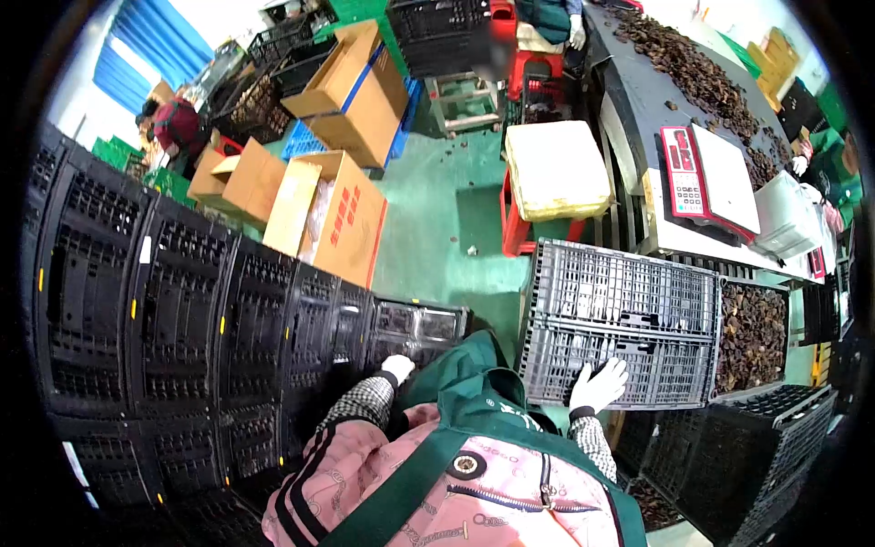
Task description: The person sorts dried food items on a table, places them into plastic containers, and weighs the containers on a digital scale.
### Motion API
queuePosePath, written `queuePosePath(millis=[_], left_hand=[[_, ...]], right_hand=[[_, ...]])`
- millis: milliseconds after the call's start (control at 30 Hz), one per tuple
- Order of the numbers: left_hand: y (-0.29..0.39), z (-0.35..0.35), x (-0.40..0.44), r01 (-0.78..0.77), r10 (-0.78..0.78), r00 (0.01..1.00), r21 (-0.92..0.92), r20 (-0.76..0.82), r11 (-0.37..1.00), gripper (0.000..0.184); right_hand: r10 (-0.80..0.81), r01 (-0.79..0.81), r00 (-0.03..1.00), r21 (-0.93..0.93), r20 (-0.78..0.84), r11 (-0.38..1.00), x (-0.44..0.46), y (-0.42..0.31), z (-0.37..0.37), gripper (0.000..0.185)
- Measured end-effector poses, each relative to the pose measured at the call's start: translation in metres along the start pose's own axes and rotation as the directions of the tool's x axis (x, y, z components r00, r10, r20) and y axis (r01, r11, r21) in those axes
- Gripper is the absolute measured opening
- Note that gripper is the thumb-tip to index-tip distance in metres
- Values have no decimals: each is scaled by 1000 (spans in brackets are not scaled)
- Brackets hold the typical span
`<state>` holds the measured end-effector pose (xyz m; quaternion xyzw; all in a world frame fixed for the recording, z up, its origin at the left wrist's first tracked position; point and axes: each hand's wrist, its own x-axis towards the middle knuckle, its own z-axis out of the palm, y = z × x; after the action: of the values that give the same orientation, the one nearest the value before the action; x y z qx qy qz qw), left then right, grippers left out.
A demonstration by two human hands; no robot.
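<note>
My right hand, in a white glove, lies with fingers stretched out on the slatted side of a black plastic crate. Its palm touches the lattice near the lower edge. My left hand, also gloved in white, is low beside a black crate at the end of a stacked row. How its fingers are set is too small to make out, and I cannot tell whether it touches that crate. Right of the slatted crate is another crate filled with dark brown dried pieces.
Stacked black crates form a wall on the left. Ahead stand open cardboard boxes and a red stool with a pale cushion. A scale sits on the right-hand table. Other people work at far left, top and right.
</note>
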<state>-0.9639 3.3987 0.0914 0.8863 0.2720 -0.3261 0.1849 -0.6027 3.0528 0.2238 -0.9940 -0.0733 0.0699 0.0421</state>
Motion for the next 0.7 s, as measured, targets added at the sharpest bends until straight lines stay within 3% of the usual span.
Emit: queuePosePath(millis=[100, 133, 200, 267, 333, 400, 433, 467, 500, 533, 567, 600, 633, 700], left_hand=[[-11, -2, 17, -25, -51, 979, -367, -196, 930, 35], [-14, -16, 23, 16, -89, 979, -368, -182, 930, 41], [-16, -61, 22, -7, -56, 983, -347, -172, 938, 33], [-37, -88, 51, 29, -44, 990, -109, -138, 994, 33], [-61, -114, 83, -103, 127, 982, 162, -143, 981, 35], [-45, -183, 86, 51, -55, 996, -53, -72, 997, 39], [-52, -199, 102, -41, 47, 996, 84, -70, 996, 36], [-60, -208, 129, 36, -31, 994, 52, -102, 998, 33], [-76, -221, 153, -254, 290, 957, 486, 2, 836, 29], [-74, -243, 173, -263, 299, 954, 532, 19, 805, 28], [-69, -267, 187, -20, 24, 999, 116, -34, 993, 27], [-71, -280, 212, -142, 112, 990, 485, 89, 863, 28], [-77, -316, 237, -115, 106, 993, 263, 49, 958, 28], [-103, -325, 259, -59, 57, 998, -102, -16, 993, 27]], right_hand=[[11, -11, 1000, 18, 4, 1000, 1, 1, -3, 71], [9, -9, 1000, 20, 4, 1000, 2, 3, 0, 69], [6, -6, 1000, 45, 10, 999, 2, 5, -1, 67], [10, -12, 1000, 90, 18, 996, 0, 5, -5, 65], [12, -11, 1000, 102, -2, 995, 1, 8, 1, 66], [37, -42, 999, 113, 39, 993, 0, 0, -14, 67], [50, -54, 998, 122, 32, 991, 3, 0, -11, 69], [63, -66, 998, 133, 29, 989, 2, 0, -5, 70], [63, -65, 998, 131, 16, 989, 0, 4, 5, 72], [66, -65, 998, 131, -3, 989, 5, 4, 14, 74], [25, -23, 1000, 96, -11, 995, 8, -3, 10, 72], [-16, 17, 1000, 42, -16, 999, 13, -4, -2, 70], [46, -45, 999, -27, 5, 999, 19, -14, 11, 68], [130, -123, 989, -103, 66, 987, 13, -11, 29, 67]])
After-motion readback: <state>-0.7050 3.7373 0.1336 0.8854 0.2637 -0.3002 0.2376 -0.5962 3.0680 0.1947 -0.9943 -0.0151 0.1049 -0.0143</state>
